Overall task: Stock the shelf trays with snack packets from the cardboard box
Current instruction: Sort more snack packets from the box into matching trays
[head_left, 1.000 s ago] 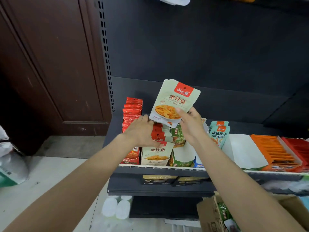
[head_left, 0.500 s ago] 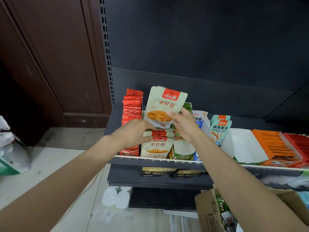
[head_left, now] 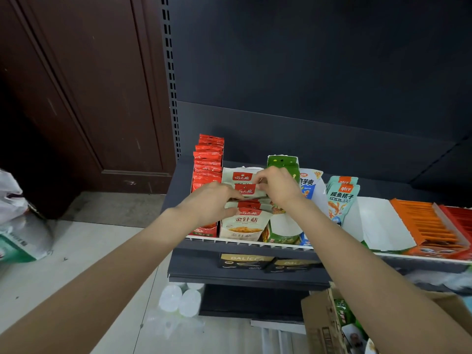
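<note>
Head view: both hands at cream packet row, second tray from left. Right hand (head_left: 277, 186) pinched packet (head_left: 245, 189) by top corner; left hand (head_left: 213, 204) gripped row front (steadying, likely). Best seated upright, label forward.

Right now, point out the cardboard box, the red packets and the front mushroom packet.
cardboard box (head_left: 322, 325): head view, its left flap.
red packets (head_left: 208, 159): head view, packet tops.
front mushroom packet (head_left: 245, 222): head view, its printed face.
</note>
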`<action>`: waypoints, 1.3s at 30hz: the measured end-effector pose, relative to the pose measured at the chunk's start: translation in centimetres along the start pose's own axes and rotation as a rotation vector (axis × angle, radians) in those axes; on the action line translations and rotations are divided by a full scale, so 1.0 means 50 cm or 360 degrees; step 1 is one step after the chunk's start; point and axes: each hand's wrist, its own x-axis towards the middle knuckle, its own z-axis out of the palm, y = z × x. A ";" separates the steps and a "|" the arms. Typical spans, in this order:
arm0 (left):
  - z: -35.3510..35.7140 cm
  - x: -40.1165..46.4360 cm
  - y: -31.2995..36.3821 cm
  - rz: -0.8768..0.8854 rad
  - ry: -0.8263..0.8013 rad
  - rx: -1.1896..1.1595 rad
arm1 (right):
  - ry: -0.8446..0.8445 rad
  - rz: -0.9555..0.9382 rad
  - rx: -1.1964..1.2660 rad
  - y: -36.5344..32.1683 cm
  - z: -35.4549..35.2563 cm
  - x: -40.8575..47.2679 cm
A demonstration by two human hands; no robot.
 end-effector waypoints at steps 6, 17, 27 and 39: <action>-0.002 -0.003 0.024 -0.0131 0.0078 0.0076 | -0.0113 -0.0006 0.0177 -0.002 -0.013 -0.011; 0.093 -0.003 0.186 0.0029 0.0585 0.0206 | 0.0187 0.0280 0.0713 0.139 -0.029 -0.211; 0.338 0.039 0.511 -0.0024 0.0198 -0.0393 | 0.0092 0.0649 0.0507 0.439 -0.005 -0.480; 0.593 0.097 0.645 -0.0796 -0.0635 -0.0419 | -0.0699 0.0362 -0.0124 0.701 0.069 -0.579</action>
